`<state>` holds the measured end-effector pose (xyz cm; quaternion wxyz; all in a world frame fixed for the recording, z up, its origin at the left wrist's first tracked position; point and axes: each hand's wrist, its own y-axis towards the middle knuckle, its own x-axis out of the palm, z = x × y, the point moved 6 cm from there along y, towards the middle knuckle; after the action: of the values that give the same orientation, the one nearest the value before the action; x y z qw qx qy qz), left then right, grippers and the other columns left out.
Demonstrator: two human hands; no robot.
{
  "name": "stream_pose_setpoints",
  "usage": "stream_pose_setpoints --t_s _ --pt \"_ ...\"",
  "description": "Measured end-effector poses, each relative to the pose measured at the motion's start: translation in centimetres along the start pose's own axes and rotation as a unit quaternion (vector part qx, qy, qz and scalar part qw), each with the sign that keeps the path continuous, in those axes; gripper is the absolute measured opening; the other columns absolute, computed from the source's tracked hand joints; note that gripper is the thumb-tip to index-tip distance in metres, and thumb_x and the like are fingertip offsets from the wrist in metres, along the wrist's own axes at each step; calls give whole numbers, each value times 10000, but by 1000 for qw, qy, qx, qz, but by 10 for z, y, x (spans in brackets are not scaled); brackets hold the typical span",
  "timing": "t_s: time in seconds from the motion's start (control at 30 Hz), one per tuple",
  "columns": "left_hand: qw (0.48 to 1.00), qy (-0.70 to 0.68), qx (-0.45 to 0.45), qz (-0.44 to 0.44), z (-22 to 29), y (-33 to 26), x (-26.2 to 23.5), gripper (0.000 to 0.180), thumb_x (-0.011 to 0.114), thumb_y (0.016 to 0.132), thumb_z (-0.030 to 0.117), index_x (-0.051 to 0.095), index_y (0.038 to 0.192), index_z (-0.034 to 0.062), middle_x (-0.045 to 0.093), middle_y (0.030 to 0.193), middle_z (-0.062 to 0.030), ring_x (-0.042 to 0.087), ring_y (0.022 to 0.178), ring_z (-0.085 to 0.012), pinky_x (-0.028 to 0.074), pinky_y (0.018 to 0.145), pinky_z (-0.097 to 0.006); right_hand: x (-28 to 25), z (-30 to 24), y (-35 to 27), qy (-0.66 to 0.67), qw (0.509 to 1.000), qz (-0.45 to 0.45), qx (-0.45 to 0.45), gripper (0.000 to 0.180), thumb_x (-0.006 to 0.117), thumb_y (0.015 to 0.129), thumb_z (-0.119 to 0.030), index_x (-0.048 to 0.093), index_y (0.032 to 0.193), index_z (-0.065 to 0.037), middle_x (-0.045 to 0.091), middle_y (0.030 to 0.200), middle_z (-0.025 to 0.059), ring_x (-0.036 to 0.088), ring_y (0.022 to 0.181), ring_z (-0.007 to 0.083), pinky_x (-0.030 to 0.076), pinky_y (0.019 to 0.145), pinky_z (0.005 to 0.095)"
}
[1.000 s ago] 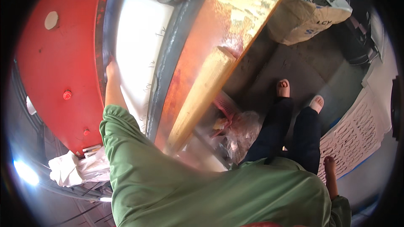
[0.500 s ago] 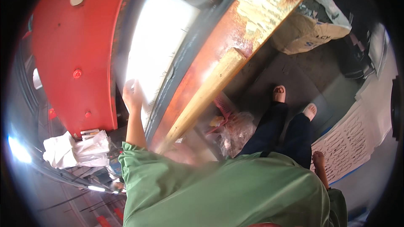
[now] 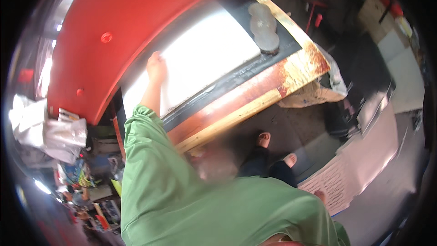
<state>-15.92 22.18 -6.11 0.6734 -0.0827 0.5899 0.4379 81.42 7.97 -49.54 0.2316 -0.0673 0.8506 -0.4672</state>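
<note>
Head: left fingers (image 3: 156,56) at sheet (image 3: 207,54) (flat, white).

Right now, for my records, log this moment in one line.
left hand: at white sheet's edge | right hand: mostly hidden behind green garment

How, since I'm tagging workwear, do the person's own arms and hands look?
The left hand is bare; the loose, plain green left sleeve gathers into a ruffled cuff. The right hand shows only in part, apparently bare too.
</note>
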Motion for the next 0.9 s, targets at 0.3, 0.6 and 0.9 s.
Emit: stream_pose_setpoints --t_s 0.3,0.6,0.9 --pt "904 -296 -144 273 -155 -238 -214 227 569 989 125 568 1168 -16 628 1101 -113 595 986 -152 475 905 -316 35 -175 39 -178 976 -87 -87 207 647 900 -239 637 934 -35 629 745 60 599 664 161 492 625 308" --pt "539 -322 -632 454 -375 -619 -153 317 595 911 88 571 1192 -55 621 1109 -159 624 957 -268 520 845 -393 112 -314 83 -320 915 -124 -211 260 668 887 -282 640 912 -24 619 706 76 606 677 174 496 661 334" --pt "862 130 -314 375 -167 -439 -180 373 641 896 144 549 1225 -6 539 1229 -208 520 1112 -361 422 969 -450 131 -391 -18 -257 898 -32 -356 376 684 877 -303 658 1120 -17 710 966 164 691 921 274 524 835 361"
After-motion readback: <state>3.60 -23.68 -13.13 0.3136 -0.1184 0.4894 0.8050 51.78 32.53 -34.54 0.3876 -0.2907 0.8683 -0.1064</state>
